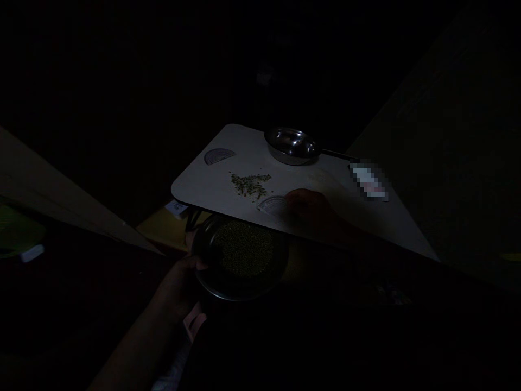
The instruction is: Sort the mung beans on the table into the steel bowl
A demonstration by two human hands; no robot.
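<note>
In dim light my left hand [185, 277] grips the left rim of a round bowl [279, 258], thumb over the edge. The bowl sits just below the table's near edge, and many small greenish beans [244, 250] fill its middle. Over the white tabletop [195, 182] my right hand [307, 203] is closed on a clear protractor [272, 205], its curved side toward a loose scatter of beans [250, 184]. A second protractor [220, 156] lies flat farther left. Most of my right-hand fingers are lost in shadow.
A shiny steel bowl [291, 146] stands at the table's far edge. To its right lies a blurred-out rectangular object [369, 180]. A pale wall or board edge [61, 190] slants along the left, with a green item [20, 231] below. Darkness hides most else.
</note>
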